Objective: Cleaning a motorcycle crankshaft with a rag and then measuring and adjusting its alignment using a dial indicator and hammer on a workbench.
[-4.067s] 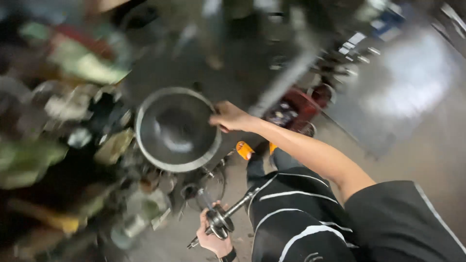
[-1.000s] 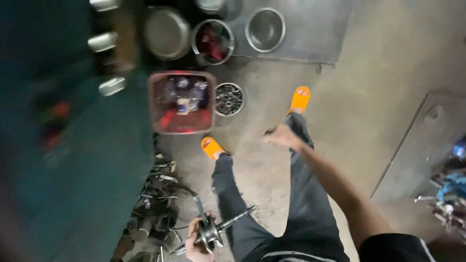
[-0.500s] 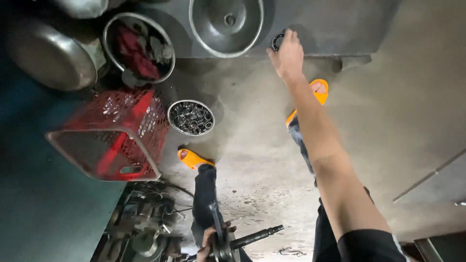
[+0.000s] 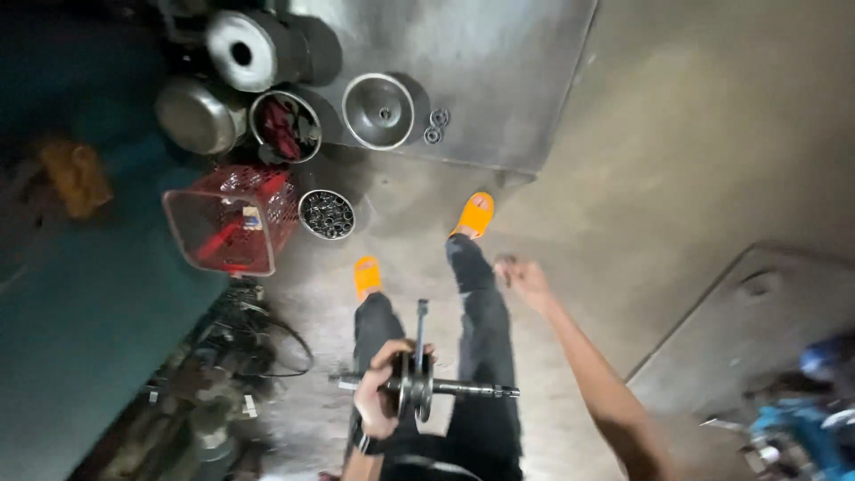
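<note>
Crankshaft [image 4: 419, 385] sits in your left hand [image 4: 381, 392], low in the view, in front of your dark trousers. Your fingers are wrapped tight around the round webs at its middle, so the grip is fully closed on the part. One shaft end sticks out level toward your right, the other pokes out past your knuckles, and the connecting rod [image 4: 420, 328] stands up from the webs toward your feet (it reads as straight, though the picture is a little soft there).

Your right hand [image 4: 523, 276] hangs free beside your right leg, holding nothing and touching nothing. Its fingers are loosely curled, neither flat open nor a fist.

You are standing on a grey concrete floor [image 4: 677, 178], stained and dusty, in orange slippers [image 4: 472, 216]. A flat metal sheet [image 4: 499, 62] lies on the floor ahead of your feet, and on it rest a shallow metal bowl [image 4: 378, 110] turned up and two small bearings [image 4: 435, 126] just beside it. Left of that sheet stand a metal drum [image 4: 242, 50], a rounded steel pot [image 4: 198, 114] and a basin of red and dark parts [image 4: 285, 125]. Nearer to you a red plastic basket [image 4: 233, 221] leans on its side, with a small bowl of nuts or sockets [image 4: 326, 215] touching close beside it. Dark engine parts and cables [image 4: 240, 347] pile up at your left, and a second metal plate [image 4: 757, 330] lies on your right.
</note>
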